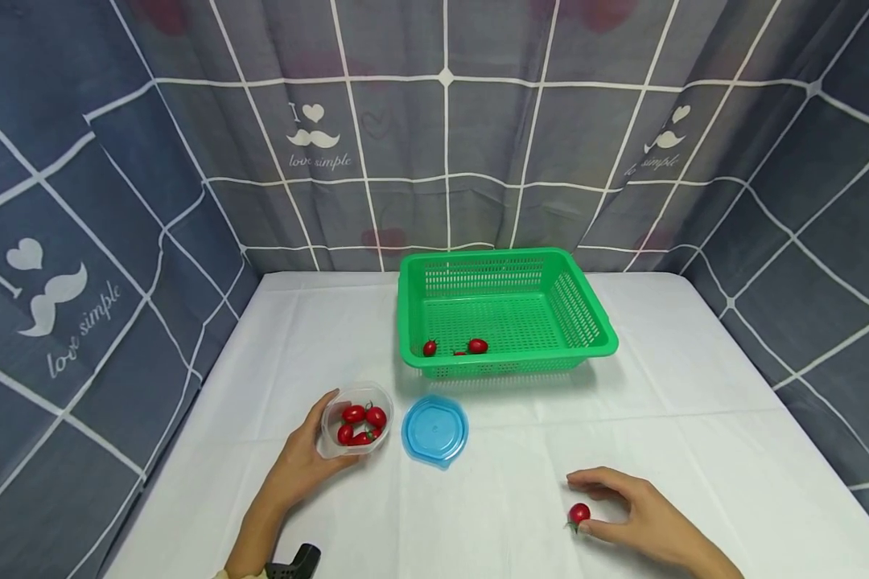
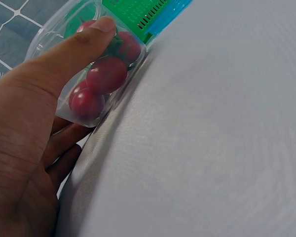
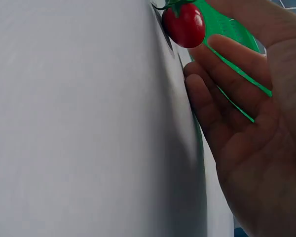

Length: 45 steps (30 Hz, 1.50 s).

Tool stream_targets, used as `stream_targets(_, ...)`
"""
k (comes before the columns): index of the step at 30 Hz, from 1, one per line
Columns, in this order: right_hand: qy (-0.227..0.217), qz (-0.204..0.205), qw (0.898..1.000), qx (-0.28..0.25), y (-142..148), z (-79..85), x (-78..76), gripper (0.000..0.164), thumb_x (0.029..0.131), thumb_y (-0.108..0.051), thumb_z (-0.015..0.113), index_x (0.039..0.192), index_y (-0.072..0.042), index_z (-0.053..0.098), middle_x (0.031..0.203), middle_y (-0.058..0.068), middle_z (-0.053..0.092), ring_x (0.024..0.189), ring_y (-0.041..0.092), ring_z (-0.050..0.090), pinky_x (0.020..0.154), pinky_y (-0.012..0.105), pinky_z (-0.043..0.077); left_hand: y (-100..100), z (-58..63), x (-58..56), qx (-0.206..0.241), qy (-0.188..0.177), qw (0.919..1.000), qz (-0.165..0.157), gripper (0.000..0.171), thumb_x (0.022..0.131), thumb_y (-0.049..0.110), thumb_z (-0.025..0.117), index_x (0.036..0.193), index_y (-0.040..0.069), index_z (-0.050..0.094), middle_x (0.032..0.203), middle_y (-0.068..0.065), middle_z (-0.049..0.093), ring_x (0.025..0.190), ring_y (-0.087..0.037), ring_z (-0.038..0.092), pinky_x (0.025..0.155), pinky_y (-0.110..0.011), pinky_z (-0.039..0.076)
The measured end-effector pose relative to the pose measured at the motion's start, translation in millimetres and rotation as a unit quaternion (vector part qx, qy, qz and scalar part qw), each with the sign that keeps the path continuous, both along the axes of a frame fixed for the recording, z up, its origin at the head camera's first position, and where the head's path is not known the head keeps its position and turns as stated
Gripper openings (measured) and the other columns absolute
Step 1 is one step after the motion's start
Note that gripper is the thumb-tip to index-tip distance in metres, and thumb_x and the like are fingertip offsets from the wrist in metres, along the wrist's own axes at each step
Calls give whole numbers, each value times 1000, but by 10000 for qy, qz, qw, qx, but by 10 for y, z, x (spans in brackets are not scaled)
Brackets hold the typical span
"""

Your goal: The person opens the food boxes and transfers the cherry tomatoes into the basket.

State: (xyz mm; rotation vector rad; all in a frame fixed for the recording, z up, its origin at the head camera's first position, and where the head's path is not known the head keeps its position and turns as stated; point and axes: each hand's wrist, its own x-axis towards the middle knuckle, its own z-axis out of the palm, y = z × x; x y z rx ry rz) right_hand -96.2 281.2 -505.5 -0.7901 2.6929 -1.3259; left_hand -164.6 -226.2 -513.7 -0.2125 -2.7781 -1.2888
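My left hand [image 1: 306, 462] grips a small clear plastic container [image 1: 326, 446] by its side, thumb on the near wall. Several red cherry tomatoes [image 1: 353, 413] lie inside it; the left wrist view shows tomatoes [image 2: 107, 75] through the wall. At the right, a single cherry tomato [image 1: 579, 513] with a green stem rests on the white cloth. My right hand [image 1: 640, 519] is around it with fingers apart, the thumb tip beside it; whether they touch I cannot tell. In the right wrist view that tomato [image 3: 184, 25] sits in front of loosely bent fingers [image 3: 232, 74].
A round blue lid [image 1: 435, 430] lies just right of the container. Behind it stands a green plastic basket [image 1: 507, 363] with a few cherry tomatoes [image 1: 477, 346] near its front wall. Grey checked curtains [image 1: 405, 137] enclose the white-covered table [image 1: 319, 322] at the back and sides.
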Motion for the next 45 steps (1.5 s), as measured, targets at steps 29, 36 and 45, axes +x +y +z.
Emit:
stream_targets(29, 353, 325, 9987, 164, -34, 81, -142, 26, 89, -22, 83, 112, -23, 70, 103, -16, 71, 86, 2, 67, 78, 17, 55, 3, 1, 11, -15, 22, 10000, 38, 108, 70, 40, 96, 158, 21, 35, 152, -19, 52, 140, -44, 50, 107, -65, 46)
stream_targets(36, 997, 515, 9934, -221, -101, 230, -325, 30, 85, -9, 85, 111, -15, 71, 99, -13, 71, 87, 4, 68, 83, 14, 54, 6, 5, 10, -1, 15, 10000, -10, 109, 70, 39, 97, 157, 21, 35, 152, -20, 52, 140, -44, 50, 108, -65, 46)
stream_targets(45, 1414, 351, 9888, -314, -254, 468, -710, 35, 81, -4, 87, 111, -16, 71, 99, -9, 73, 88, 9, 70, 83, 18, 57, -3, 0, 9, -10, 4, 10000, 5, 109, 70, 40, 96, 158, 23, 34, 152, -19, 52, 140, -44, 49, 108, -65, 45)
